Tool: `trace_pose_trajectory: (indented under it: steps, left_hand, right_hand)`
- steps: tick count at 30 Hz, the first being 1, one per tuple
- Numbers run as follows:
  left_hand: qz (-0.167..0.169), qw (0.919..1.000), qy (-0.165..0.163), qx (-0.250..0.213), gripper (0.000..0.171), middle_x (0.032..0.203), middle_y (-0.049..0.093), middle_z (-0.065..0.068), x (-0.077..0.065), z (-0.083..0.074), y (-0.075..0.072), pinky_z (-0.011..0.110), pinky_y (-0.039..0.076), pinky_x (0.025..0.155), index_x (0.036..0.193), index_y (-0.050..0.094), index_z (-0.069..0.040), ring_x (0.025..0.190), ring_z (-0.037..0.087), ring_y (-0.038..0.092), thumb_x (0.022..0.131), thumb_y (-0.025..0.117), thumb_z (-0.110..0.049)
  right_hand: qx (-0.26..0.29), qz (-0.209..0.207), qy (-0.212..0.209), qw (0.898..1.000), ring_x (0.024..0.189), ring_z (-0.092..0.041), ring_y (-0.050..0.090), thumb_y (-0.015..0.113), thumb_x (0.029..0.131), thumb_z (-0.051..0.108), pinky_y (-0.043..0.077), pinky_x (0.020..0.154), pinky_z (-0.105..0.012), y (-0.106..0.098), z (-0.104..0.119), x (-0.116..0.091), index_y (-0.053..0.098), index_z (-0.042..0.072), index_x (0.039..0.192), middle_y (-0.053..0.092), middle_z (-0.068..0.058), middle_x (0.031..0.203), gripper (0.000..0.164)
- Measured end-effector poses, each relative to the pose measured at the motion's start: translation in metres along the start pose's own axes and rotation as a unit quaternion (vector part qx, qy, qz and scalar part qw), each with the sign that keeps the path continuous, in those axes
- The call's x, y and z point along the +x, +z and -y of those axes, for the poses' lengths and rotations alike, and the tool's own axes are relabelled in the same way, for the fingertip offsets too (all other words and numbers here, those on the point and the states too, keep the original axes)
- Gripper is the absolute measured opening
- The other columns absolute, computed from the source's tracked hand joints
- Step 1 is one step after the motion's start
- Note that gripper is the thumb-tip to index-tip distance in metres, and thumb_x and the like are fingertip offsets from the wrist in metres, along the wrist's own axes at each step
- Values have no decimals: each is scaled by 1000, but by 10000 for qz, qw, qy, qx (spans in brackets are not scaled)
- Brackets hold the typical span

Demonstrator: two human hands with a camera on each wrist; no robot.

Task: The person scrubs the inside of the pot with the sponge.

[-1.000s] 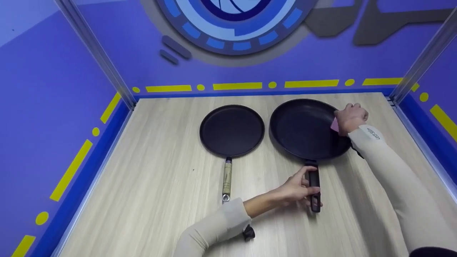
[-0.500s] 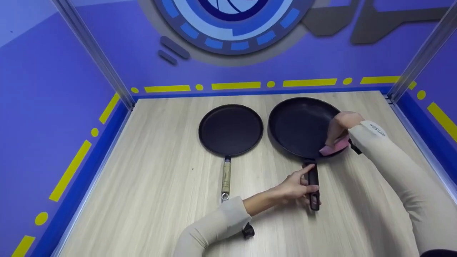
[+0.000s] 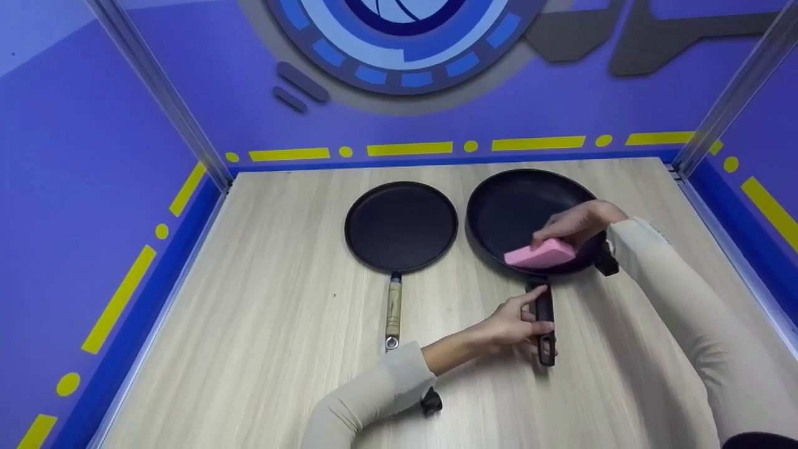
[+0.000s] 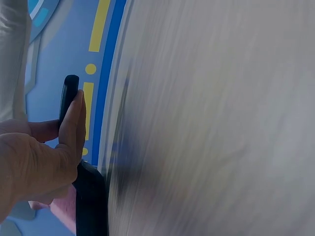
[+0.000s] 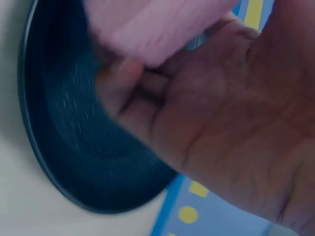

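Note:
A deep black frying pan (image 3: 511, 212) sits at the right of the table, its handle (image 3: 545, 305) toward the person. My left hand (image 3: 514, 324) grips that handle, thumb and fingers on opposite sides; in the left wrist view the handle (image 4: 69, 98) shows between the fingers. My right hand (image 3: 576, 224) holds a pink sponge (image 3: 541, 254) inside the pan, low against the wall near the handle. Curled fingers around the sponge (image 5: 152, 34) show in the right wrist view, with the pan (image 5: 78, 123) behind them.
A flat black pan (image 3: 402, 227) lies left of the frying pan, its wooden handle (image 3: 394, 305) reaching close to the left sleeve (image 3: 380, 386). Blue panels (image 3: 399, 131) with yellow marks border the wooden table (image 3: 262, 280) at the back and sides.
The right hand has swept the pink sponge from the pan's right wall down and left along the near wall, above the handle. The left hand keeps its grip on the handle.

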State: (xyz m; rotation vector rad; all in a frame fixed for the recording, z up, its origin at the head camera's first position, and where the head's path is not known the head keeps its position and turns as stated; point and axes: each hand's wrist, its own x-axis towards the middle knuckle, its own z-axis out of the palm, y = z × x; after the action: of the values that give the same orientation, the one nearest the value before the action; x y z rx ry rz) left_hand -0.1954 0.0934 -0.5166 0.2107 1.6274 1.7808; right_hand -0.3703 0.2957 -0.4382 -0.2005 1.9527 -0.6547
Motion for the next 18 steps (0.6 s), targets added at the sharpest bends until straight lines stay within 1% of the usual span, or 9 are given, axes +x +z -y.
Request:
trace_pose_trajectory:
  steps: [2,3,6,7,9,11,14,16,18]
  left_hand:
    - [6,10000,-7,14,77,82,69,11,0,-2,-1,41,68,70,160,35,-25,95,53,71,96,65,5]
    - [-24,10000,-15,45,77,81,68,10,0,-2,-2,41,68,69,160,36,-26,94,52,71,96,66,4]
    - [-13,9999,-25,131,76,79,67,8,1,-5,-3,38,68,67,160,36,-26,92,49,73,96,66,3]
    - [-11,9999,-31,159,76,79,68,8,1,-5,-4,37,68,65,160,36,-26,91,48,74,96,66,2]
    - [6,9998,-52,176,76,82,71,10,1,-5,-4,38,68,66,160,35,-27,91,47,74,96,66,2]
    - [42,9999,-66,116,77,86,73,12,2,-5,-5,37,68,66,160,34,-26,92,47,74,96,66,2]
    - [33,9999,-68,122,77,89,75,16,2,-5,-4,37,68,66,160,35,-26,92,47,74,96,66,3]
    - [15,9999,-38,105,77,89,75,18,1,-4,-3,39,68,67,160,35,-25,91,47,74,96,66,4]
    - [-11,9999,-47,116,77,88,75,18,1,-3,-2,40,68,68,160,36,-26,90,47,75,95,67,4]
  right_hand:
    - [414,-54,-216,9989,82,-8,51,61,100,39,50,70,-18,1,1,7,60,9,112,54,2,96,32]
    - [560,-57,-349,9978,79,-7,52,59,101,38,50,68,-17,2,2,12,62,9,110,57,2,93,30]
    - [831,-214,-780,9932,87,-9,57,55,104,36,56,75,-20,2,8,22,59,3,123,58,-2,104,39]
    - [888,-272,-913,9915,89,-10,59,53,105,36,57,76,-21,2,10,25,58,1,126,59,-3,105,41]
    - [970,-366,-1146,9880,89,-10,61,50,107,36,59,78,-23,1,15,34,61,2,128,63,-1,102,41]
    - [1144,-548,-1238,9842,90,-11,63,49,107,36,60,78,-27,1,20,42,59,1,132,66,-1,100,45]
    - [1305,-948,-1261,9788,92,-12,65,47,108,40,61,80,-29,0,27,53,51,1,141,66,0,101,52]
    - [1407,-1259,-1249,9740,93,-14,67,48,107,43,62,81,-31,-2,31,60,46,2,145,66,-2,102,56]
    - [1383,-1564,-1234,9702,93,-16,67,50,106,46,63,83,-34,-3,34,65,43,2,147,64,-4,104,61]
